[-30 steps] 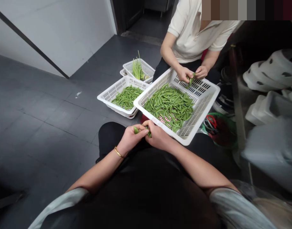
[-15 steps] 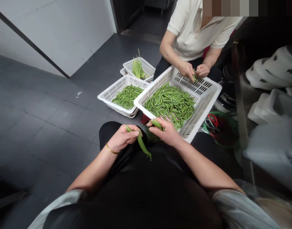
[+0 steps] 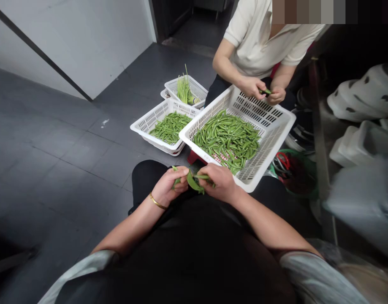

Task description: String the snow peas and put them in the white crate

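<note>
Light grey sleeves [image 3: 317, 270], black front garment [image 3: 181, 253], dark trousers [image 3: 146, 177], slim gold bangle [image 3: 157, 202].

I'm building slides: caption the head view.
Left hand and right hand hold green pods near a white basket; co-worker opposite.

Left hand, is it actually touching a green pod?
Touching. The head view shows the left hand with its fingers curled around a green pod, part of which shows between the thumb and fingers.

Green pod [image 3: 193, 181] slants down between left hand [image 3: 167, 185] and right hand [image 3: 222, 180] | flat, curved | more pods [image 3: 202, 177] poke out, count unclear
</note>
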`<action>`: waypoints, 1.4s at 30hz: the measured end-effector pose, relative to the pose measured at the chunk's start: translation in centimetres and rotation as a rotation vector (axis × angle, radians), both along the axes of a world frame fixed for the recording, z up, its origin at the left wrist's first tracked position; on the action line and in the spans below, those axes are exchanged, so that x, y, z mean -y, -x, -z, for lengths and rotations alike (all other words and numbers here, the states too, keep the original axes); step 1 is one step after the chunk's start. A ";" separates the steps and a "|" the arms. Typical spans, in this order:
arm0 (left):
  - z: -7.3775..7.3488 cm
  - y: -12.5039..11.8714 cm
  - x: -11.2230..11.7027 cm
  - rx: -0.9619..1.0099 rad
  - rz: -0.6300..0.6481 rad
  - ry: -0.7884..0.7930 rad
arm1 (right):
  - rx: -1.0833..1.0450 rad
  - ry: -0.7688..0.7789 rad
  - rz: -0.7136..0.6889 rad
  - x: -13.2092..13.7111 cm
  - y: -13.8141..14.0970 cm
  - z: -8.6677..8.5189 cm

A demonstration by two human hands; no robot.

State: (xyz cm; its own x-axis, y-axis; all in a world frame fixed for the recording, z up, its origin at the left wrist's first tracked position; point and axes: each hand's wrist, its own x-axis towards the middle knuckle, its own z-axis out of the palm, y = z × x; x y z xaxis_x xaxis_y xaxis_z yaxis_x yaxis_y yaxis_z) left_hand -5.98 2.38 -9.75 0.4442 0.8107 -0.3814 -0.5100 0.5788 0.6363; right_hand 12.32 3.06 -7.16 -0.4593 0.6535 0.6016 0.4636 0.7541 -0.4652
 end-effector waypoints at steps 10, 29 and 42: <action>-1.7 3.2 0.3 -0.687 -0.402 -0.485 | -0.073 0.303 0.250 -0.8 -3.8 -1.3; -1.0 1.4 1.1 -0.743 0.498 -0.674 | 0.134 0.489 -0.233 -1.0 -0.1 -0.1; -0.4 5.6 -1.4 -0.173 -0.391 -0.217 | 0.173 0.711 0.011 -1.5 -2.8 -0.6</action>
State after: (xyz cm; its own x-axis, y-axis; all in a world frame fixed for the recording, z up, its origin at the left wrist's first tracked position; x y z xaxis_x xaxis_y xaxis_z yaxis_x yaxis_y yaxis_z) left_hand -11.58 3.76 -9.32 0.0352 0.9735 -0.2261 -0.5387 0.2091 0.8161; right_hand 15.17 4.58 -6.55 -0.5002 0.8645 -0.0505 0.5806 0.2915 -0.7603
